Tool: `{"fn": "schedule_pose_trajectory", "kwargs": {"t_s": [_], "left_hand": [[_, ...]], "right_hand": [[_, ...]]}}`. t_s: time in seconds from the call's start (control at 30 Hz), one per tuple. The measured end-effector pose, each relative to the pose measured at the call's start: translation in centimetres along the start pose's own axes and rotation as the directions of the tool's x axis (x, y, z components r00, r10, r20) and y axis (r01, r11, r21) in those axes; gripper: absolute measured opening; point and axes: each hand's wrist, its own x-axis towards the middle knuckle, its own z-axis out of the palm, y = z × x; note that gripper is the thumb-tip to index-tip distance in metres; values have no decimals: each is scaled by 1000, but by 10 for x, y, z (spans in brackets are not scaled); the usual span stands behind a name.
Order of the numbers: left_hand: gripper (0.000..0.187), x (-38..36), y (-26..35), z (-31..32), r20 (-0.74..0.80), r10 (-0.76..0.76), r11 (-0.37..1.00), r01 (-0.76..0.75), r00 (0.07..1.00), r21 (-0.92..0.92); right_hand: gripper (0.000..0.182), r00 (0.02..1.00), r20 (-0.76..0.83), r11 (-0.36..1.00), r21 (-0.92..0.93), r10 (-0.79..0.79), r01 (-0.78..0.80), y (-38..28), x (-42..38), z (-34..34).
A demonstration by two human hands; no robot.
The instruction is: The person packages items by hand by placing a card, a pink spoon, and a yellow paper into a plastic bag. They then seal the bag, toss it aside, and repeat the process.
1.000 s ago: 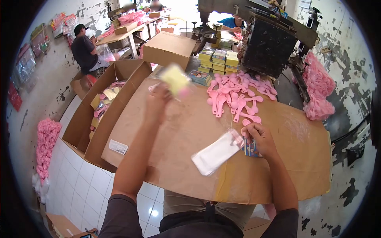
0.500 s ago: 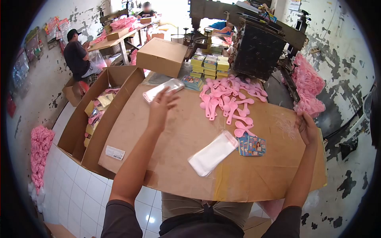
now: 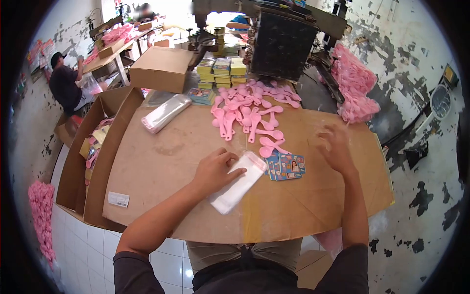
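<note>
the left hand (image 3: 214, 171) is positioned over a stack of clear bags (image 3: 240, 188), thumb and fingers apart; contact with the bags cannot be confirmed. the right hand (image 3: 335, 151) is over the cardboard sheet (image 3: 318, 206), fingers bent and blurred; whether they meet cannot be told. overlapping picture cards (image 3: 290, 167) lie just beside the bags. pink spoons (image 3: 253, 117) lie in a pile beyond. a second bag stack (image 3: 166, 112) lies near the open carton (image 3: 106, 174).
</note>
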Motion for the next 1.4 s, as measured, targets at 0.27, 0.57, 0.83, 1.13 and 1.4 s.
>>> {"fn": "schedule_pose_trajectory", "kwargs": {"t_s": [0.27,0.57,0.83,1.13,1.4], "left_hand": [[21,3,0,-2,-8,-137,978,134,991,-158],[14,5,-4,-8,110,-263,857,285,958,-430],[27,11,-12,-17,204,-121,424,236,971,-874],[56,10,-16,-25,173,-209,400,246,962,-883],[53,8,-14,-21,147,-242,470,248,959,-847]], "right_hand": [[23,906,420,839,508,-45,-194,-43,16,31],[19,907,405,551,733,117,-398,-51,11,21],[20,906,355,677,728,-232,-112,-101,62,4],[29,964,241,393,902,-115,-178,-123,85,54],[35,979,197,169,968,-56,-185,-128,79,58]]}}
